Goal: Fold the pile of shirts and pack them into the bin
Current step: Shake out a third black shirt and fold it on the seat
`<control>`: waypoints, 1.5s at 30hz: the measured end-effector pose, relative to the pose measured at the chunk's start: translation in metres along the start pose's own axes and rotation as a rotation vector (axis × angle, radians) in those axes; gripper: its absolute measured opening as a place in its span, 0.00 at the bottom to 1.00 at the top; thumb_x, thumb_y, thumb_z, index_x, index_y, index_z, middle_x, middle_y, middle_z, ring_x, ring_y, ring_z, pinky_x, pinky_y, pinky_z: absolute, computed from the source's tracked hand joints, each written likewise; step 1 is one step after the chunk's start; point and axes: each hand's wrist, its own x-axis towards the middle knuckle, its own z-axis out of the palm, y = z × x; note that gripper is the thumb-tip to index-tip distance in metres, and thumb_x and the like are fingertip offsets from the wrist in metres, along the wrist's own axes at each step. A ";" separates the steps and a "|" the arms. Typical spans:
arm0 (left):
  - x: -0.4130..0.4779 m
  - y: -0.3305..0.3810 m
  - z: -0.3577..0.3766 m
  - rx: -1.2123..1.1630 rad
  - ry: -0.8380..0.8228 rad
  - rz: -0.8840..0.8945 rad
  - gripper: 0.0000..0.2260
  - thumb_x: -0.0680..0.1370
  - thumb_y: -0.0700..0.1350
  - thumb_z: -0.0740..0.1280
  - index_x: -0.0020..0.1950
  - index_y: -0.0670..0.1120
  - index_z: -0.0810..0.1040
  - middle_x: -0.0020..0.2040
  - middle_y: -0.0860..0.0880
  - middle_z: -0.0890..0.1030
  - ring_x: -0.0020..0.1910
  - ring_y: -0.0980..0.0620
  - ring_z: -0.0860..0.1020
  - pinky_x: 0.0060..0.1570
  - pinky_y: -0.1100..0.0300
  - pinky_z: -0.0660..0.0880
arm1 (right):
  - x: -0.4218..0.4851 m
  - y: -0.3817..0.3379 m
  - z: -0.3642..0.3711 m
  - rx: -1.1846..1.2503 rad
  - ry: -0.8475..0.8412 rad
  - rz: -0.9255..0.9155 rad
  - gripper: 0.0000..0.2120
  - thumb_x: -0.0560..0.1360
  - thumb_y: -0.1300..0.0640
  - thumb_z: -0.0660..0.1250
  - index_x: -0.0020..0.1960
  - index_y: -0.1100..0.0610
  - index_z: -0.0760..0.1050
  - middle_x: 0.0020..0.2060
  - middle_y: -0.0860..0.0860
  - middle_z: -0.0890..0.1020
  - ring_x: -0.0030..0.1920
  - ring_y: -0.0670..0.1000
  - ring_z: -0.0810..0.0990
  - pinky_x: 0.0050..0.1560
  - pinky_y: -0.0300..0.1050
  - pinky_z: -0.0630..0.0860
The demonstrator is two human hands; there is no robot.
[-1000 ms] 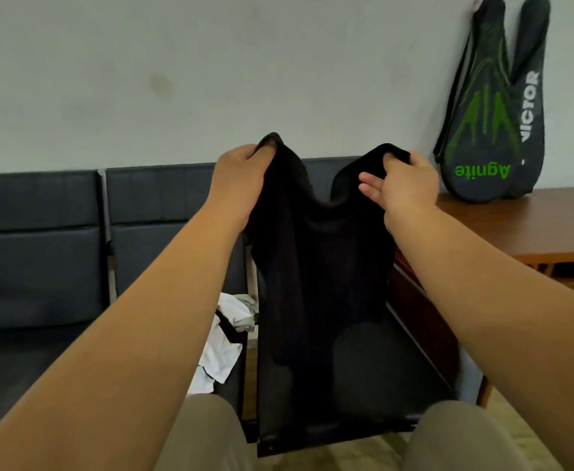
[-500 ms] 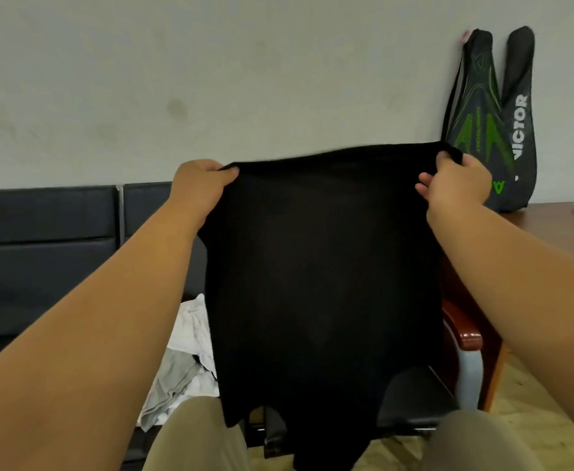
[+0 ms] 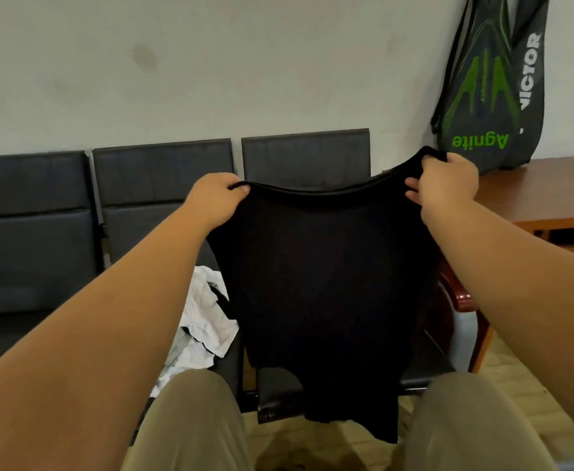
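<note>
A black shirt [image 3: 330,287] hangs spread in front of me, over a black chair seat. My left hand [image 3: 216,200] pinches its top left corner and my right hand [image 3: 447,185] pinches its top right corner. The top edge sags a little between them, and the lower end hangs down between my knees. To the left, on the neighbouring seat, lies a crumpled pile of white and grey shirts [image 3: 204,321]. No bin is in view.
A row of black padded chairs [image 3: 163,185] stands against the pale wall. A brown wooden table [image 3: 537,195] is at the right, with badminton racket bags [image 3: 489,83] leaning on the wall above it. A red-brown armrest [image 3: 462,294] sits right of the shirt.
My hands first pulled apart and stretched the bunched shirt wide. They have since come lower, and the top edge now sags slightly.
</note>
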 end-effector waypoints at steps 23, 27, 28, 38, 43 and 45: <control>0.065 -0.176 0.264 0.345 -0.321 -0.214 0.11 0.84 0.56 0.66 0.58 0.53 0.84 0.54 0.47 0.83 0.54 0.43 0.80 0.56 0.47 0.80 | 0.119 0.315 -0.005 -0.187 0.058 0.393 0.25 0.81 0.54 0.68 0.77 0.52 0.71 0.55 0.48 0.83 0.45 0.47 0.88 0.43 0.44 0.86; 0.063 -0.208 0.304 0.398 -0.436 -0.208 0.14 0.84 0.58 0.65 0.63 0.52 0.82 0.59 0.45 0.82 0.59 0.40 0.79 0.61 0.44 0.78 | 0.135 0.360 -0.002 -0.292 0.000 0.511 0.28 0.81 0.56 0.69 0.79 0.51 0.67 0.58 0.49 0.81 0.44 0.47 0.86 0.41 0.43 0.83; 0.062 -0.216 0.313 0.422 -0.461 -0.204 0.14 0.84 0.59 0.64 0.63 0.52 0.81 0.60 0.44 0.82 0.60 0.39 0.79 0.61 0.43 0.77 | 0.139 0.367 -0.001 -0.320 -0.041 0.558 0.29 0.82 0.57 0.69 0.80 0.49 0.64 0.58 0.49 0.80 0.45 0.47 0.85 0.43 0.44 0.83; 0.048 -0.245 0.356 0.639 -0.458 -0.178 0.17 0.86 0.59 0.62 0.65 0.48 0.77 0.60 0.42 0.80 0.59 0.37 0.78 0.48 0.45 0.67 | 0.158 0.417 0.006 -0.580 -0.171 0.654 0.23 0.84 0.59 0.67 0.77 0.47 0.68 0.57 0.50 0.78 0.45 0.48 0.85 0.43 0.44 0.84; 0.030 -0.246 0.352 0.760 -0.286 -0.073 0.16 0.84 0.51 0.65 0.66 0.41 0.74 0.64 0.37 0.75 0.63 0.35 0.72 0.60 0.39 0.71 | 0.156 0.421 -0.003 -0.787 -0.276 0.408 0.20 0.83 0.61 0.65 0.74 0.49 0.73 0.66 0.52 0.78 0.60 0.53 0.82 0.61 0.49 0.82; 0.018 -0.239 0.353 0.718 -0.263 -0.080 0.18 0.83 0.51 0.65 0.66 0.39 0.73 0.64 0.36 0.74 0.63 0.34 0.72 0.60 0.39 0.71 | 0.150 0.415 -0.008 -0.946 -0.311 0.296 0.26 0.82 0.62 0.63 0.79 0.49 0.67 0.74 0.55 0.72 0.69 0.57 0.75 0.69 0.49 0.75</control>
